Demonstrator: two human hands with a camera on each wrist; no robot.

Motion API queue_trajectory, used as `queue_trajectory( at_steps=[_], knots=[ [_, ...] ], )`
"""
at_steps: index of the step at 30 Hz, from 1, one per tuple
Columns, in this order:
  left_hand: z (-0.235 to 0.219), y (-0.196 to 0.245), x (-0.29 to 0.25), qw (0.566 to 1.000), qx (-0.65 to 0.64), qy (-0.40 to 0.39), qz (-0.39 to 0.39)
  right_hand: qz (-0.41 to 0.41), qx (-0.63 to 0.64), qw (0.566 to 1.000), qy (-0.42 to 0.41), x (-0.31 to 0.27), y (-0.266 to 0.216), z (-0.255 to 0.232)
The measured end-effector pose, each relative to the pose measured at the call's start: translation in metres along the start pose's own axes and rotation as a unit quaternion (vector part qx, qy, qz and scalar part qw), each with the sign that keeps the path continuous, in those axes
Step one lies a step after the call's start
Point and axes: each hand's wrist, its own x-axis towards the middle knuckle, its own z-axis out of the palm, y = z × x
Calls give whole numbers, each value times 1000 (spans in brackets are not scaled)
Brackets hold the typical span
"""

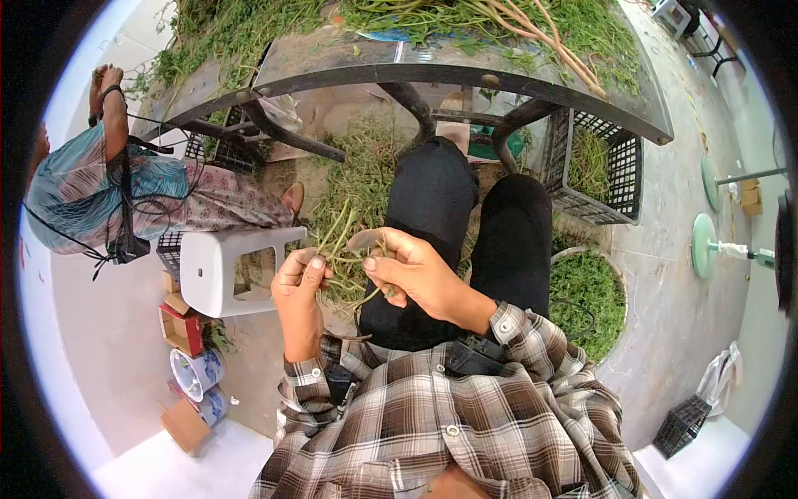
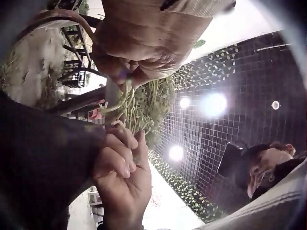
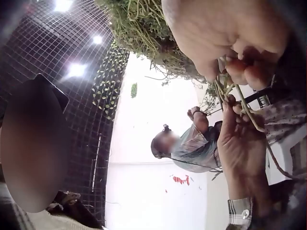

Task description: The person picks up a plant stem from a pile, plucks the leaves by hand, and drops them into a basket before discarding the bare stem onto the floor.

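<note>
In the head view both hands meet above the floor, just left of the person's knees. The left hand (image 1: pixel 299 295) pinches thin green stems (image 1: pixel 337 237) between thumb and fingers. Close on its right, the right hand (image 1: pixel 428 279) grips the same small bunch, thumb against curled fingers. A longer stem (image 1: pixel 370 298) trails below the right hand. In the left wrist view, the stems (image 2: pixel 125 103) span the short gap between the two hands. The right wrist view has stems (image 3: pixel 245 106) crossing between the fingertips, one brownish end hanging down.
A table (image 1: pixel 532 83) heaped with greens (image 1: pixel 399 18) stands ahead. Below it are a black crate (image 1: pixel 594 179) and scattered stems. A round basket of leaves (image 1: pixel 586 303) sits right of the legs, a white stool (image 1: pixel 224 274) at left, another person (image 1: pixel 108 187) beyond.
</note>
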Motion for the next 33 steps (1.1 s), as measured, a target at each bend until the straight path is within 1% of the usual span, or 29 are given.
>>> queue_trajectory(
  at_steps=[1,3,7,10,13,16,18,19,21,22,23,25,26,27,29,30,31,32,33],
  knots=[
    [0,0,-1,1000,0,0,0,1,0,1000,0,0,0,0],
    [0,0,-1,1000,11,-28,-9,0,-2,1000,2,1,0,-1],
    [0,0,-1,999,14,-34,-12,1,6,1000,-4,2,1,-2],
    [4,3,-1,999,31,-36,-7,8,1,1000,9,1,-1,-1],
    [5,5,-3,997,57,-48,8,5,-13,1000,-5,2,0,0],
    [6,5,-6,998,58,-35,17,11,8,1000,10,4,5,0],
    [7,5,-8,999,37,1,17,18,-34,999,-6,4,7,-1],
    [7,5,-8,999,37,2,17,19,-35,999,-7,3,6,1],
    [8,3,-8,999,24,31,27,-50,-152,987,-16,1,4,8],
    [6,2,-8,999,24,31,27,-105,-202,974,-17,3,6,9],
    [2,1,-8,999,14,32,20,-106,-202,973,-17,3,6,10],
    [0,-1,-8,999,4,32,14,-219,-333,917,-25,3,5,14],
    [-1,-1,-8,999,8,34,15,-261,-359,896,-31,4,8,13],
    [-1,-2,-8,999,13,35,15,-261,-358,896,-31,5,10,14],
    [0,-7,-7,999,5,46,23,-287,-376,881,-27,5,13,16],
    [1,-8,-7,998,-2,57,32,-287,-376,881,-27,4,10,16],
    [2,-7,-7,998,-2,57,31,-212,-325,921,-17,1,5,17],
    [2,-5,-8,998,0,47,32,-135,-272,953,-8,0,2,17],
    [2,-3,-9,999,1,39,32,-116,-224,968,-2,5,6,14]
  ],
)
